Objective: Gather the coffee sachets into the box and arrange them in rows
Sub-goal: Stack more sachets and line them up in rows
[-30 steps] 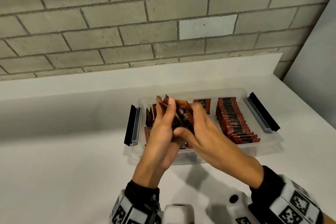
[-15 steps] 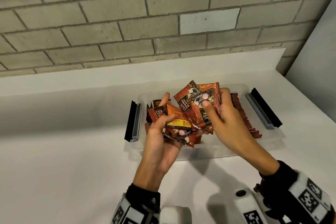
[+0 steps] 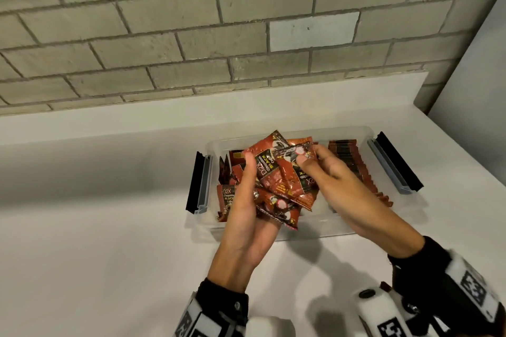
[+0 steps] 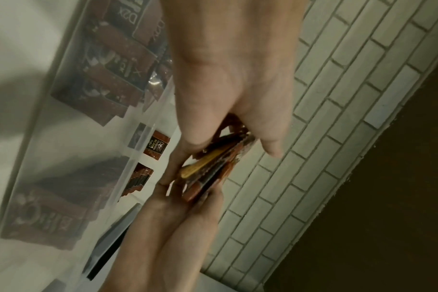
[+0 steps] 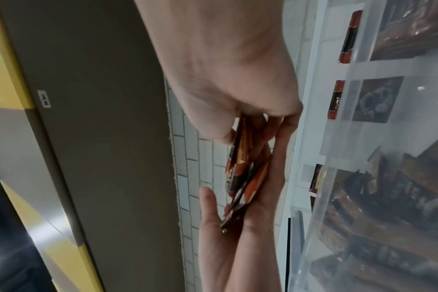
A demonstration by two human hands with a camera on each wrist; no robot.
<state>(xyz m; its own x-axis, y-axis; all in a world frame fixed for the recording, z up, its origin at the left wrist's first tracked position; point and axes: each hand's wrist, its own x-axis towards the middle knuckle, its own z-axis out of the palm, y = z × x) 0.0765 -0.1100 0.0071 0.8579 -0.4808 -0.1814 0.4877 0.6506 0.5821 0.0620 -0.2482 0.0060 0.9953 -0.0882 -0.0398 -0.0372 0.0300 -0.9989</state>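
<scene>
While the sorting is under way, this is how things stand.

Box: a clear plastic box (image 3: 353, 133) sits on the white worktop (image 3: 95, 227) near the brick wall (image 3: 191, 35), lid off, a dark clip handle (image 3: 394, 163) folded out at each end.

Done: one tidy row of sachets (image 3: 356, 169) stands on edge along the right side of the box, packed close from the far wall toward the near wall.

Loose in box: a few more sachets (image 3: 226, 197) lie flat or lean at angles at the left end, not yet lined up.

In hand: a fanned bundle of sachets (image 3: 276, 189) is held just above the middle of the box, faces up and overlapping at different angles.

Left hand: the left hand (image 3: 246, 216) cups the bundle from below, palm up, thumb pressed on its left edge.

Right hand: the right hand (image 3: 336, 186) pinches the upper sachets of the bundle between thumb and fingers; the wrist views show the packets edge-on between both hands.

Worktop: no stray sachets show on it in these views, so the gathering looks finished.

Left to do: by my reckoning, roughly a third is arranged; the bundle needs squaring and standing as a second row, then the loose ones at the left.
</scene>
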